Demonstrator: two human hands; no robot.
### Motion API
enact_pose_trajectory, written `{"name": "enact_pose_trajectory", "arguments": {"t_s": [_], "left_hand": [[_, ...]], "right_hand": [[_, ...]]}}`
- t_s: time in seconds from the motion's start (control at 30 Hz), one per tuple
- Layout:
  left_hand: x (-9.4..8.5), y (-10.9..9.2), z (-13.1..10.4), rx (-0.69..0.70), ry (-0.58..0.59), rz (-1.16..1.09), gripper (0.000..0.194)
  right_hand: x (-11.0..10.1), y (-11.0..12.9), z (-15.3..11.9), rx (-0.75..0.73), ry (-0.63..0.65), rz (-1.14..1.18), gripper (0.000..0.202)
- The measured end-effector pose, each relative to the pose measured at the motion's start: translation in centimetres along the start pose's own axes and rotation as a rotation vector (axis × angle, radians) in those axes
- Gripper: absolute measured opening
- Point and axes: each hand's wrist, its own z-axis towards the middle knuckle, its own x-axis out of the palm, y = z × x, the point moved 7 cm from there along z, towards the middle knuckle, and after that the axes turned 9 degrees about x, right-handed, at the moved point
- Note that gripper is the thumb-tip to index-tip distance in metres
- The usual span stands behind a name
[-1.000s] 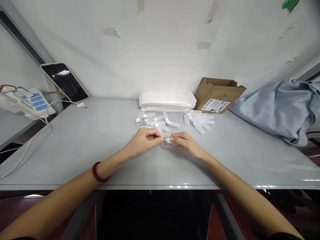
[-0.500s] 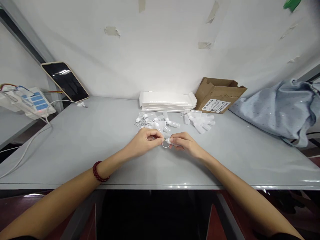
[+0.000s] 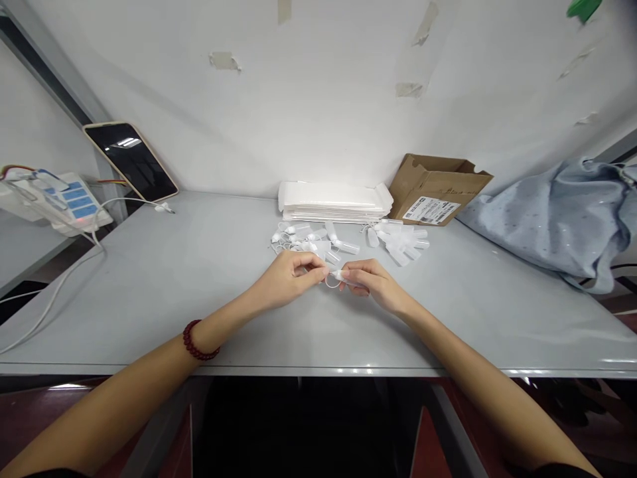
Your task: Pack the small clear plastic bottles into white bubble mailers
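Near the middle of the grey table, my right hand [image 3: 371, 284] pinches a small white bottle [image 3: 339, 275] with a thin white loop. My left hand [image 3: 298, 275] is closed at the bottle's left tip, its thumb and forefinger pressed together; what they grip is too small to make out. Just beyond my hands lies a pile of small translucent white bottles [image 3: 313, 244] with looped strings. A second group of translucent pieces [image 3: 401, 241] lies to the right of it.
White flat packs [image 3: 336, 199] are stacked against the wall. An open cardboard box [image 3: 432, 189] and a light blue cloth bag [image 3: 552, 219] stand at the right. On the left are a leaning phone [image 3: 132, 161], a power strip [image 3: 74, 202] and white cables [image 3: 60, 285].
Both hands have shifted very slightly. The fingers of my left hand and the tip of the small bottle are up a little, and the loop hangs a bit further right.
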Motion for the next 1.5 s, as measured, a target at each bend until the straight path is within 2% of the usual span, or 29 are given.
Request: {"name": "enact_pose_trajectory", "arguments": {"t_s": [0.3, 0.43, 0.5, 0.57, 0.67, 0.73, 0.9, 1.13, 1.37, 1.43, 1.5], "left_hand": [[0.4, 0.3, -0.2, 0.013, 0.012, 0.046, 0.019], [-0.2, 0.6, 0.0, 0.007, -0.104, 0.053, 0.019], [-1.0, 0.8, 0.1, -0.021, -0.205, 0.044, 0.022], [-1.6, 1.0, 0.0, -0.070, -0.280, 0.030, 0.025], [-2.3, 1.2, -0.1, -0.103, -0.341, -0.013, 0.025], [-2.4, 1.1, -0.1, -0.092, -0.354, -0.042, 0.024], [-2.3, 1.1, -0.1, -0.076, -0.348, -0.054, 0.023], [-2.5, 1.2, -0.2, -0.073, -0.366, -0.059, 0.024], [-2.7, 1.2, -0.2, -0.077, -0.395, -0.051, 0.023], [-2.7, 1.2, -0.3, -0.081, -0.401, -0.055, 0.022], [-2.7, 1.3, -0.3, -0.083, -0.406, -0.060, 0.022]], "right_hand": [[-0.1, -0.5, 0.1, -0.009, -0.044, -0.117, 0.033], [-0.4, -0.3, 0.3, -0.038, -0.071, -0.147, 0.035], [-1.1, -0.1, 0.4, -0.076, -0.139, -0.169, 0.036], [-2.1, 0.1, 0.5, -0.119, -0.266, -0.205, 0.037], [-3.5, 0.3, 0.4, -0.177, -0.450, -0.320, 0.038], [-3.9, 0.2, 0.6, -0.181, -0.503, -0.402, 0.040], [-3.9, -0.7, 1.3, -0.163, -0.519, -0.545, 0.048], [-3.9, -0.9, 1.7, -0.265, -0.521, -0.674, 0.036], [-4.2, -1.4, 2.0, -0.332, -0.537, -0.555, 0.024], [-4.6, -1.0, 1.7, -0.390, -0.568, -0.577, 0.022], [-5.8, -0.4, 1.3, -0.440, -0.661, -0.641, 0.021]]}}
